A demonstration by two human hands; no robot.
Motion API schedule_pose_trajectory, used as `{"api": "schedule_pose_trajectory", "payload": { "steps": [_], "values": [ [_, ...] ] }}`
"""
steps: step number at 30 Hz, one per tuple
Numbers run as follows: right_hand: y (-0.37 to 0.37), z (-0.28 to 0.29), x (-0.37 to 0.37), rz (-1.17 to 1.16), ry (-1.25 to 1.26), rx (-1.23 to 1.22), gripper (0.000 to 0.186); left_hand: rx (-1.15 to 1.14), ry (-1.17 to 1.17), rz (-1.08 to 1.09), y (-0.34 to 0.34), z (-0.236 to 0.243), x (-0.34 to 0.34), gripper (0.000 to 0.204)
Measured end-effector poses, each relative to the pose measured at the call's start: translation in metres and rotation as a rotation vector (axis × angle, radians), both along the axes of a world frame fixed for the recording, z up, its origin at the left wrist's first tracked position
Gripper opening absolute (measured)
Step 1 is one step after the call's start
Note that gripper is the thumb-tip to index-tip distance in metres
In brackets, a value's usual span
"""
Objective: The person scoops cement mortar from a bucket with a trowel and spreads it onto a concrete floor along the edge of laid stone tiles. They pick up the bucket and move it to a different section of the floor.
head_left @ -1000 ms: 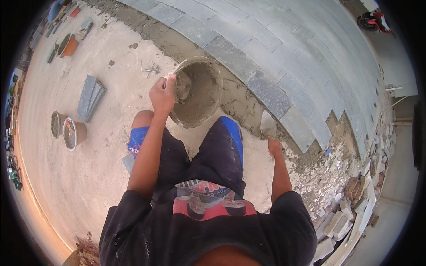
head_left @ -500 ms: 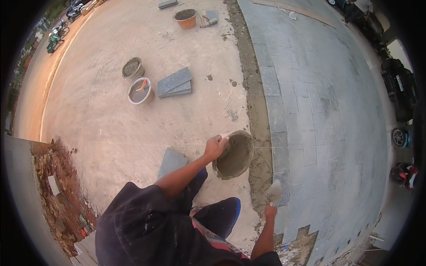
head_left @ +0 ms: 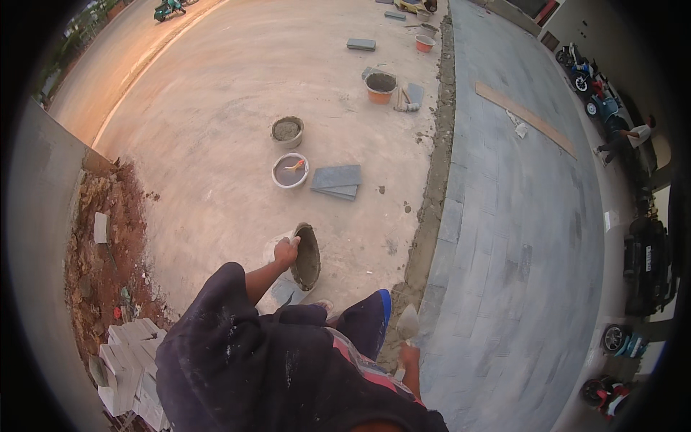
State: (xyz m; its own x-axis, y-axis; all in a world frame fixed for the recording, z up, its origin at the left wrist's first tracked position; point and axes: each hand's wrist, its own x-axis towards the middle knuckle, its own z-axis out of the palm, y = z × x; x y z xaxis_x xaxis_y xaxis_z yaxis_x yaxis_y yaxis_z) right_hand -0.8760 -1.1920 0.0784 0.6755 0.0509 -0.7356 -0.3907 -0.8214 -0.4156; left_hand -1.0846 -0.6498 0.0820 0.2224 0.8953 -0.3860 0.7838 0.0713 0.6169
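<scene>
My left hand (head_left: 286, 250) grips the rim of a mortar-caked bucket (head_left: 308, 259), which is tilted on its side over the pale concrete, with a grey slab (head_left: 287, 294) partly visible beneath it. My right hand (head_left: 409, 358) is closed on a pointed trowel (head_left: 407, 322), low beside the wet mortar strip (head_left: 425, 259). That strip runs along the edge of the grey stone paving (head_left: 504, 281). My dark-clad knee sticks out between both hands.
Ahead lie a mortar bucket (head_left: 287, 131), a white pail (head_left: 276, 178), stacked slabs (head_left: 336, 177) and an orange bucket (head_left: 380, 96). A long board (head_left: 525, 119) crosses the paving. A person (head_left: 637, 134) and parked vehicles line the right. Broken tiles (head_left: 126, 360) lie lower left.
The view has swung up and round, showing more ground ahead. My left hand has carried the bucket leftward, away from the mortar strip, tipping it further. My right hand keeps the trowel by the strip.
</scene>
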Motion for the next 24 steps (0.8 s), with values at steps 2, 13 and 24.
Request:
{"api": "schedule_pose_trajectory", "payload": {
  "steps": [2,13,24],
  "values": [
    [0.017,0.003,0.005,0.074,-0.001,-0.071,0.036,0.010,0.036,0.108,0.019,0.012,-0.011,0.057],
    [0.093,-0.095,0.108,0.408,0.001,-0.227,0.049,-0.218,-0.232,0.697,0.095,-0.023,-0.006,0.047],
    [0.290,-0.103,0.371,0.051,0.142,0.134,0.034,-0.396,-0.487,0.998,0.251,0.038,0.165,0.047]
  ]
}}
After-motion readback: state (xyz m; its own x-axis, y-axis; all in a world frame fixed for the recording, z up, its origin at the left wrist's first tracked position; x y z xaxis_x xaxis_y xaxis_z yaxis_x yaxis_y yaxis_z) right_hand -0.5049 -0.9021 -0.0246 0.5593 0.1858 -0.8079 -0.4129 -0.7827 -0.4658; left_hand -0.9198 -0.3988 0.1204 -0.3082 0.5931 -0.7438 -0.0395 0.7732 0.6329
